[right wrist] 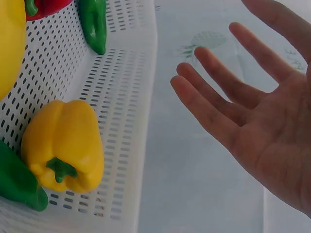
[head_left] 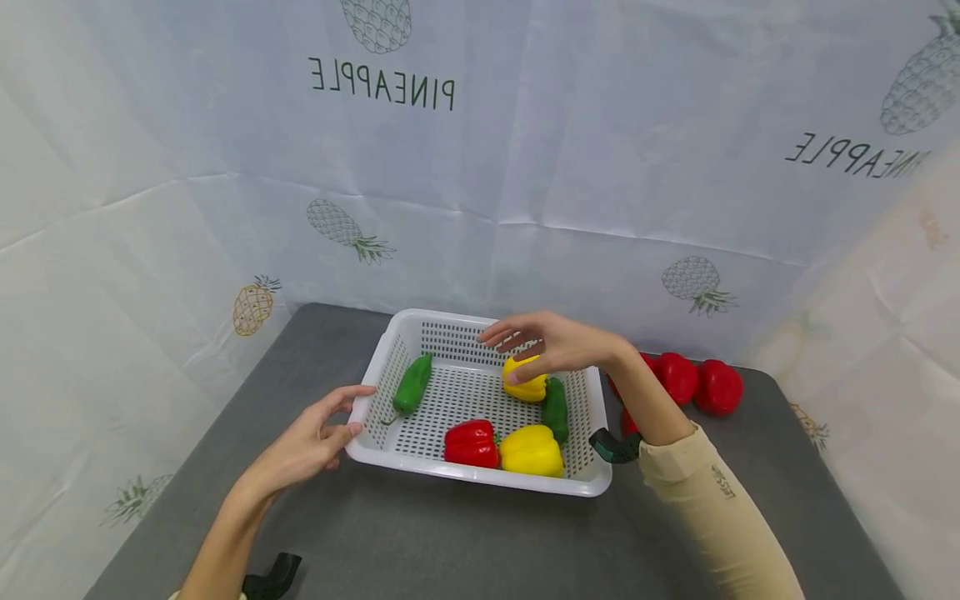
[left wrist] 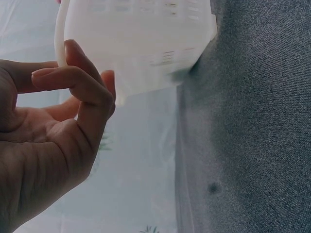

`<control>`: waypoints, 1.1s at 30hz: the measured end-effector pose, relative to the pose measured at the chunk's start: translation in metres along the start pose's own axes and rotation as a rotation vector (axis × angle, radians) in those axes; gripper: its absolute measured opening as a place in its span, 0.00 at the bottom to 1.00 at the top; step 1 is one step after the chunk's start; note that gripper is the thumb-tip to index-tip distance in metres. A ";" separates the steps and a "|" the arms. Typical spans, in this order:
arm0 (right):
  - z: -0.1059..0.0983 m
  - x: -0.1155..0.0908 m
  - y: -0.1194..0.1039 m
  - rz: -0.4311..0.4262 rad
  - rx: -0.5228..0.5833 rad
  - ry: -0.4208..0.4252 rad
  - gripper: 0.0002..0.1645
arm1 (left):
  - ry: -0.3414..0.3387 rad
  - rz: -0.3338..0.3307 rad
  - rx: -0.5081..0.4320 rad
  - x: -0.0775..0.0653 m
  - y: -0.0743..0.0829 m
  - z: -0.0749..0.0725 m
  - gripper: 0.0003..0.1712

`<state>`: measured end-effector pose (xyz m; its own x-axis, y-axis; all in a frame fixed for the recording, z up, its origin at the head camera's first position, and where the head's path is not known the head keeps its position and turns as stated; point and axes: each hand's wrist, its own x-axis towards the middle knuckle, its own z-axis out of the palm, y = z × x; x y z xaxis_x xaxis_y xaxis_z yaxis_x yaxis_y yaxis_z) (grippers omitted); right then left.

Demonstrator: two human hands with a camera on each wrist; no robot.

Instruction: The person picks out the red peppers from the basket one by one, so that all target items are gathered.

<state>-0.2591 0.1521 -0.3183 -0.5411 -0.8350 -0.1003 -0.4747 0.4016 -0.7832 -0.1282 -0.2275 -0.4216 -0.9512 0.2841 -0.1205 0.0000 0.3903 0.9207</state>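
Note:
A white perforated plastic basket [head_left: 442,316] sits on the table. At its left edge my left hand [head_left: 309,440] pinches the rim between thumb and fingers; the left wrist view shows this hand [left wrist: 73,104] close against the basket wall [left wrist: 126,36]. Over the basket's back right part hovers my right hand [head_left: 558,342], fingers spread and holding nothing. Below it lies a yellow bell pepper [head_left: 534,389], apart from the hand in the right wrist view. Inside are also a second yellow bell pepper [head_left: 532,451], a red bell pepper [head_left: 471,443] and two green peppers, one left [head_left: 412,385], one right [head_left: 555,410].
Several red, rounded vegetables [head_left: 718,388] lie on the dark grey table [head_left: 465,542] right of the basket, partly behind my right forearm. A pale curtain [head_left: 480,183] with pineapple prints hangs behind and at both sides.

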 end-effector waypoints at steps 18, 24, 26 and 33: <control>0.024 0.052 0.021 0.245 0.189 -0.356 0.44 | 0.009 0.007 0.007 0.000 -0.001 0.001 0.37; 0.039 0.060 0.023 0.326 0.186 -0.430 0.42 | -0.009 0.033 -0.007 -0.001 -0.002 -0.002 0.35; 0.041 0.062 0.022 0.323 0.184 -0.443 0.42 | -0.015 0.042 -0.010 -0.001 -0.002 -0.002 0.35; 0.042 0.067 0.019 0.280 0.182 -0.460 0.43 | -0.018 0.042 -0.008 -0.001 -0.001 -0.003 0.35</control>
<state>-0.2752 0.0878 -0.3662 -0.2515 -0.8001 -0.5446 -0.2067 0.5941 -0.7774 -0.1284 -0.2305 -0.4218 -0.9446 0.3161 -0.0882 0.0374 0.3708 0.9280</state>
